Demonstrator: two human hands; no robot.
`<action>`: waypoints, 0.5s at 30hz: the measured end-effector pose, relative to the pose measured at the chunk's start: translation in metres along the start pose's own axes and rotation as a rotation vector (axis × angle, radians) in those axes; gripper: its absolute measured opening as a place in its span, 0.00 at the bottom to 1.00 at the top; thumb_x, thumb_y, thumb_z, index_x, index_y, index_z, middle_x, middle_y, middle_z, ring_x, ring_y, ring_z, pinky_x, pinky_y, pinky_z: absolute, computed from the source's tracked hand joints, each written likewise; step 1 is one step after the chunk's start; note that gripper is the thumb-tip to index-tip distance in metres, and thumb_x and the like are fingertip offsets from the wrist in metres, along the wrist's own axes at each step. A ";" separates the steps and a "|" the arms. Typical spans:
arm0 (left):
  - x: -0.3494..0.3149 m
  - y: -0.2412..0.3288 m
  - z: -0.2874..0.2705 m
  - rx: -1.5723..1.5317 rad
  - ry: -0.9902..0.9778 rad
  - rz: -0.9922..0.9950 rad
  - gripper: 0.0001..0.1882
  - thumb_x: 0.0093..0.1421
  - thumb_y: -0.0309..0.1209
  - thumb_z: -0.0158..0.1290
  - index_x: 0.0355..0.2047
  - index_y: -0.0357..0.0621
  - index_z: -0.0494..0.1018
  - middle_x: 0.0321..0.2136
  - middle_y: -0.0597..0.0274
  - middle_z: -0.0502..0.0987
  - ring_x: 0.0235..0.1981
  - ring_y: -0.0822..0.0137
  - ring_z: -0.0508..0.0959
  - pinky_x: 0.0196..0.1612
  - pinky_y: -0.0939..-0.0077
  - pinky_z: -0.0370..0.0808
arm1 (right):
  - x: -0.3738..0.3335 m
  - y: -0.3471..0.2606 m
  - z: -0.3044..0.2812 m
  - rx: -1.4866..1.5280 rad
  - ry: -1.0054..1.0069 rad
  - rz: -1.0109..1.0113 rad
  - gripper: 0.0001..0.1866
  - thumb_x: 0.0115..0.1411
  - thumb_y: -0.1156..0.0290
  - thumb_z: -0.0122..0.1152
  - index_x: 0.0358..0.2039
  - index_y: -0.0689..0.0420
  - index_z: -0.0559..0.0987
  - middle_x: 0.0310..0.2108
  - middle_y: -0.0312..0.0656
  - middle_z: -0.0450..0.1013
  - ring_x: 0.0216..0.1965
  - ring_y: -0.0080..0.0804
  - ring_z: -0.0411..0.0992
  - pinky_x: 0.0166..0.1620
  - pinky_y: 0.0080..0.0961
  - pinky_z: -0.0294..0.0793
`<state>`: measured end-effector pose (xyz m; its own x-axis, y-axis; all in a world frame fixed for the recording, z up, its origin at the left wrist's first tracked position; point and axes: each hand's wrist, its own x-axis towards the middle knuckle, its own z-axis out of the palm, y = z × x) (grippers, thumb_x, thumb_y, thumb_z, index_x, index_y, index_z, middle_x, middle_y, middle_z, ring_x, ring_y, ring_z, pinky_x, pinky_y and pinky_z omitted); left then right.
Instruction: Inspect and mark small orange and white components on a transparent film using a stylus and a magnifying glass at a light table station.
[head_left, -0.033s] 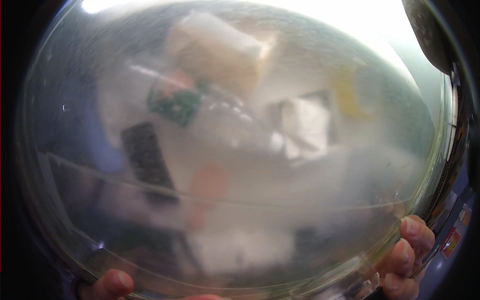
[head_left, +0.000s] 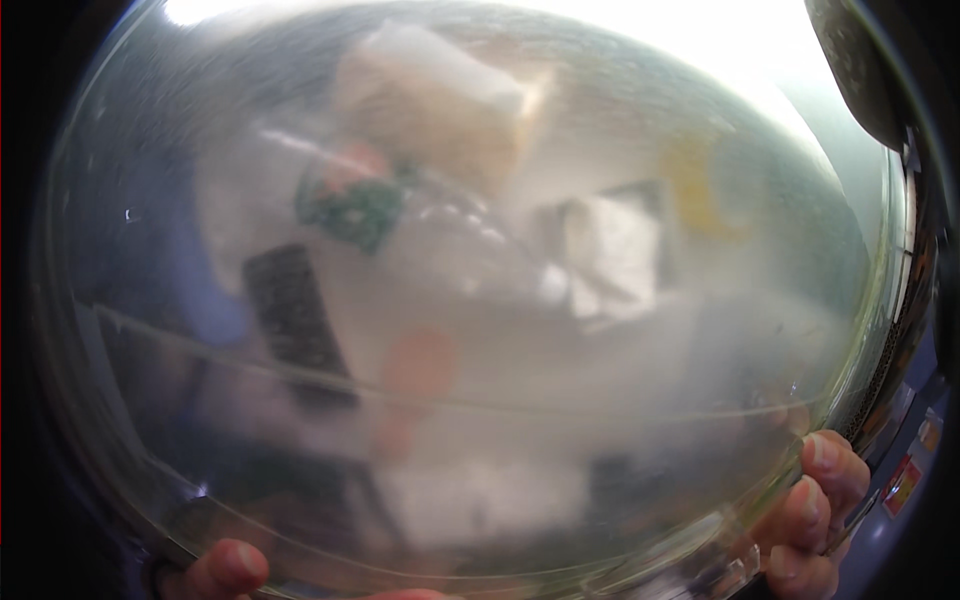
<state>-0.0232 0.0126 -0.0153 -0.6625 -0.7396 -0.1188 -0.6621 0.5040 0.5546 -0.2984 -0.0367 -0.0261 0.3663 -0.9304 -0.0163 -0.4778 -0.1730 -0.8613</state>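
A large clear plastic container, scuffed and cloudy, fills nearly the whole view close to the camera. At its lower right edge, the fingers of my right hand curl round the rim beside a clear clip-like part. My left hand shows only in part at the lower left, a fingertip bent over the edge. A sliver of another finger shows at the bottom middle. Both hands are closed on the container; the palms are hidden.
Blurred through the plastic are a tan and white block, a green and red item, a dark oblong, a white piece, a yellow item and a reddish shape. I cannot tell whether they lie inside or behind it.
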 end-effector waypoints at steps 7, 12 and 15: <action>-0.003 -0.007 -0.005 0.002 -0.019 0.016 0.25 0.58 0.52 0.26 0.25 0.66 0.75 0.41 0.86 0.71 0.55 0.70 0.58 0.62 0.52 0.34 | -0.002 0.041 -0.004 -0.533 0.071 -0.722 0.16 0.55 0.70 0.48 0.44 0.55 0.61 0.49 0.39 0.60 0.47 0.34 0.63 0.47 0.25 0.65; -0.006 -0.010 -0.010 -0.009 -0.043 0.012 0.25 0.58 0.52 0.26 0.26 0.66 0.75 0.41 0.85 0.72 0.56 0.70 0.58 0.62 0.52 0.34 | 0.012 0.018 0.004 -0.403 -0.058 -0.588 0.15 0.54 0.72 0.48 0.42 0.54 0.63 0.47 0.44 0.61 0.46 0.37 0.63 0.47 0.28 0.65; -0.007 -0.013 -0.010 -0.015 -0.052 0.006 0.25 0.58 0.52 0.26 0.26 0.66 0.75 0.41 0.85 0.72 0.56 0.70 0.58 0.62 0.52 0.34 | 0.020 0.001 0.008 -0.321 -0.127 -0.463 0.14 0.53 0.74 0.48 0.41 0.54 0.64 0.46 0.48 0.62 0.45 0.40 0.64 0.48 0.30 0.65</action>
<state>-0.0063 0.0069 -0.0136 -0.6840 -0.7123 -0.1575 -0.6528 0.5013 0.5680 -0.2849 -0.0527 -0.0314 0.6786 -0.6913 0.2481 -0.4559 -0.6613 -0.5957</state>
